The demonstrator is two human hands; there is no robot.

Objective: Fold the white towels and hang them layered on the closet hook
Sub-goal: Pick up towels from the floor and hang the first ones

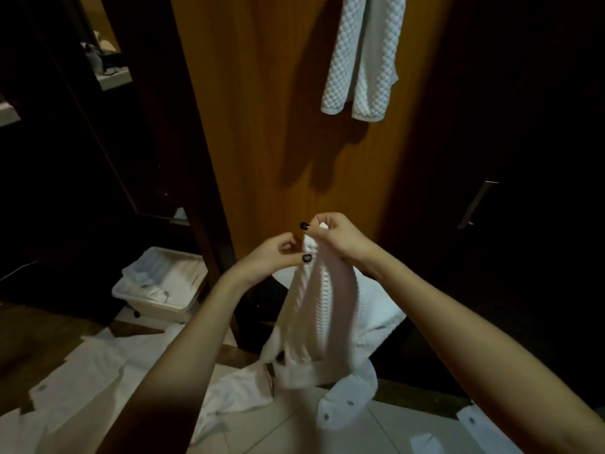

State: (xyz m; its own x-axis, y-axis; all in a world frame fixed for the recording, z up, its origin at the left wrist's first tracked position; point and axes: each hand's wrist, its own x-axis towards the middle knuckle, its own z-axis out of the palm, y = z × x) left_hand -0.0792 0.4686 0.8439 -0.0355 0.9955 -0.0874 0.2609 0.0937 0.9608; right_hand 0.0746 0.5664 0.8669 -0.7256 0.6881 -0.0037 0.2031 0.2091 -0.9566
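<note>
On the wooden closet door [268,126] one white towel [357,60] already hung high, while my left hand [278,253] and right hand [340,237] pinched the top of a second towel [314,316] below, still unhung.

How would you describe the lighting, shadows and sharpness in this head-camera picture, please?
In the head view, light falls mainly on the wooden panel, where the hanging towel casts a dark shadow to its left; the cupboard on the right is almost black; the held towel looks soft and slightly washed out; the wide lens slants the panel's edges.
</note>
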